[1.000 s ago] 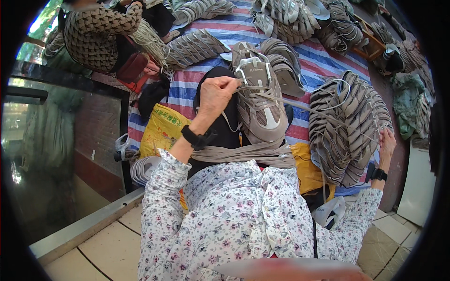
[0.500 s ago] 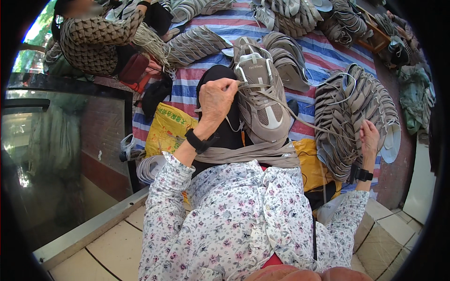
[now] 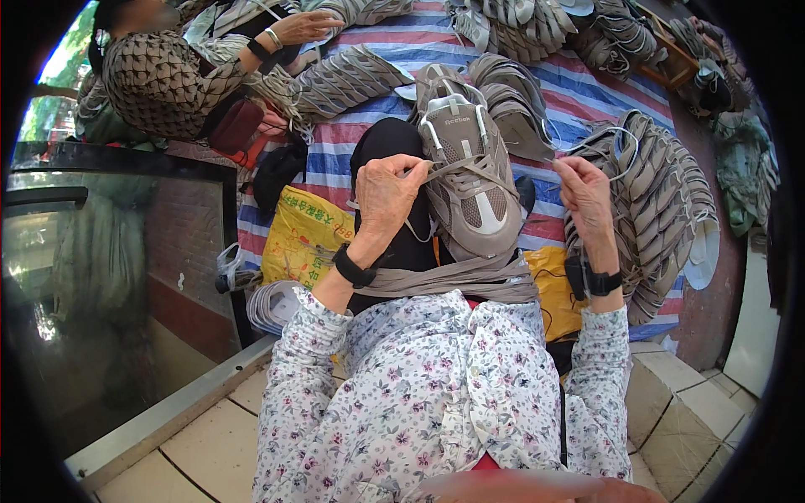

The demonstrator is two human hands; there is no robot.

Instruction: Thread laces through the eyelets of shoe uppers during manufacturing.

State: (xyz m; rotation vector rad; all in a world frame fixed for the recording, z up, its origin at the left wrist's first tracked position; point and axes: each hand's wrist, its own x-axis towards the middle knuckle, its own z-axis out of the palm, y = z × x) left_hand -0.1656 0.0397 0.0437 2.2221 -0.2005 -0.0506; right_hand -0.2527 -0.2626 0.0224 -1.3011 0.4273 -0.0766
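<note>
Shoe point(image 3: 468, 180): matt grey mesh cloth with smooth paler panels. Cord lace point(image 3: 587, 149) at its three o'clock. Sheet point(image 3: 587, 92) beneath: glossy woven striped plastic. Floor tiles point(image 3: 210, 444): smooth.

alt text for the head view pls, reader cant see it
A person's left hand pinches the laces of a grey sneaker upper while the right hand pulls a thin lace taut. Stacks of grey uppers lie on a striped tarp.
</note>
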